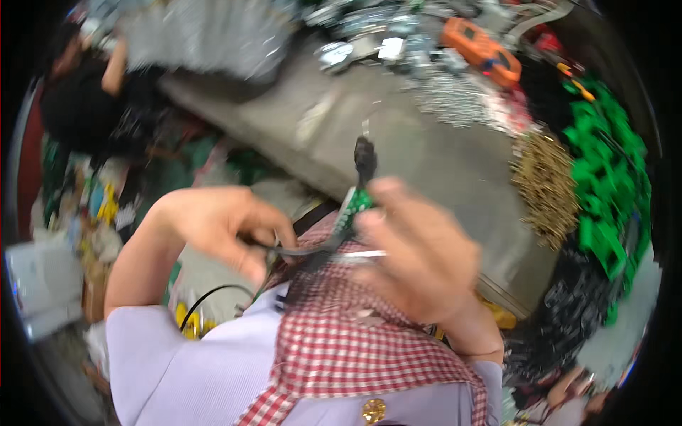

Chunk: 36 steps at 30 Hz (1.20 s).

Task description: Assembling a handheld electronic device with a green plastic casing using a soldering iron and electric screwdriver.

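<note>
My right hand [426, 248] is closed around a slim black-and-green part [347, 216], which looks like a small circuit board with a black end. It stands nearly upright in front of my chest, its black tip over the table edge. My left hand [227, 227] pinches a thin dark strip [305, 251] that stretches across to the lower end of that part. Whether strip and part are joined cannot be made out, as motion blurs both hands. A thin white piece [361, 254] shows by the right fingers.
On the grey table [312, 135] lie brass-coloured pins [545, 188], silvery screws [455, 99], green plastic pieces [607, 177], black parts [561, 305] and an orange meter [482, 51]. A large clear plastic bag [206, 39] rests at the far left. Another person [89, 106] sits beyond it.
</note>
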### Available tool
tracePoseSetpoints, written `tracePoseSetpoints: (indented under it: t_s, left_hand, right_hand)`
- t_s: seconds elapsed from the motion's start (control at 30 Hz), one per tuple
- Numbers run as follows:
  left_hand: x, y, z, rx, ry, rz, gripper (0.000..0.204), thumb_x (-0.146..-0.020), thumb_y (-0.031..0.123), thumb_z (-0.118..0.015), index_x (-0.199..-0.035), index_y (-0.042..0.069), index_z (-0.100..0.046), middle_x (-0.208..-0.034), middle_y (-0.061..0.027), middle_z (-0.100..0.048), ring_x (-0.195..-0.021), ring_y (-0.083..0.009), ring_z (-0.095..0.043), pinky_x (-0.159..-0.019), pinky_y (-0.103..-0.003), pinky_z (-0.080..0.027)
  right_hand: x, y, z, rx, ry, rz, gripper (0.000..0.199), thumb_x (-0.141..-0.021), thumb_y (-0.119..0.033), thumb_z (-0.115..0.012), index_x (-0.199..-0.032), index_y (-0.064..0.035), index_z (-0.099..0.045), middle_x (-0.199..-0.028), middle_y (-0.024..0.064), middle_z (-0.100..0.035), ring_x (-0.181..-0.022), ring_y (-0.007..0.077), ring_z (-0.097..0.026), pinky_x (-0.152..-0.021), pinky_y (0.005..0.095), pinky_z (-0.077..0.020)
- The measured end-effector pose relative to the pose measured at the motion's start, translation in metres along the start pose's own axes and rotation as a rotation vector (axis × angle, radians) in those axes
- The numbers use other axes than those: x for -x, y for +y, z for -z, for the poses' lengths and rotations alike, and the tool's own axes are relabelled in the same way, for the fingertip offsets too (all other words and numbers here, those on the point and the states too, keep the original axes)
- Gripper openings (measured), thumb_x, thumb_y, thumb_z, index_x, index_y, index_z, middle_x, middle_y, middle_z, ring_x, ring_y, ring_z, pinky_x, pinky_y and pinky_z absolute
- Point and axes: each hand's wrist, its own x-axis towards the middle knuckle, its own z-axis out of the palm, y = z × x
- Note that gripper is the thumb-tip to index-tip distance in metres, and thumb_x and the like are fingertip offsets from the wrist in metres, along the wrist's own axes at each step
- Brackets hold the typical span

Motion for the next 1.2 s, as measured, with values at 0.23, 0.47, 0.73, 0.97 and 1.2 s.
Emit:
tracePoseSetpoints:
  t_s: [0.23, 0.47, 0.73, 0.97, 1.2]
  left_hand:
    - [0.056, -0.287, 0.002, 0.451, 1.278, 0.171, 0.03, -0.083, 0.034, -0.072, -0.084, 0.005, -0.062, -0.081, -0.002, -0.062, -0.072, -0.0118, -0.057, -0.067, -0.029, -0.046]
    - [0.028, -0.401, 0.081, 0.885, 1.608, 0.232, 0.03, -0.086, 0.04, -0.066, -0.089, 0.01, -0.068, -0.093, 0.0, -0.065, -0.083, -0.0153, -0.062, -0.077, -0.038, -0.051]
    - [0.009, -0.477, 0.065, 0.048, 1.441, 0.776, 0.056, -0.078, 0.046, -0.066, -0.105, -0.003, -0.064, -0.094, -0.0251, -0.067, -0.097, -0.0396, -0.063, -0.083, -0.043, -0.049]
    - [-0.067, -0.425, 0.044, -0.054, 1.232, 0.479, 0.062, -0.08, 0.032, -0.07, -0.131, 0.002, -0.051, -0.128, -0.0217, -0.054, -0.115, -0.0375, -0.055, -0.093, -0.04, -0.046]
    - [-0.013, -0.133, 0.085, -0.657, 2.119, -0.877, 0.024, -0.077, 0.005, -0.065, -0.1, 0.004, -0.059, -0.097, -0.013, -0.054, -0.085, -0.0269, -0.054, -0.076, -0.035, -0.045]
  right_hand:
    - [0.035, 0.055, -0.038, 0.019, 0.065, -0.411, 0.02, -0.079, 0.002, -0.066, -0.098, -0.0013, -0.067, -0.088, 0.0119, -0.067, -0.074, 0.0217, -0.063, -0.066, 0.0277, -0.0489]
    - [0.046, 0.056, -0.056, 0.032, -0.098, -0.561, 0.011, -0.081, 0.002, -0.064, -0.092, -0.0005, -0.067, -0.078, 0.0106, -0.065, -0.065, 0.0184, -0.059, -0.062, 0.0257, -0.0453]
    - [0.057, 0.057, -0.059, 0.13, -0.056, -0.675, 0.011, -0.085, 0.0, -0.06, -0.094, 0.001, -0.067, -0.084, 0.0115, -0.067, -0.075, 0.0195, -0.063, -0.072, 0.028, -0.0482]
    - [0.05, 0.064, -0.058, 0.186, -0.055, -0.69, 0.013, -0.085, 0.0, -0.06, -0.096, 0.0008, -0.067, -0.084, 0.0112, -0.067, -0.075, 0.0189, -0.063, -0.071, 0.028, -0.0481]
    - [0.044, 0.059, -0.059, 0.018, -0.185, -0.759, 0.013, -0.081, -0.005, -0.065, -0.094, -0.0022, -0.068, -0.089, 0.0117, -0.07, -0.076, 0.0226, -0.067, -0.07, 0.03, -0.0516]
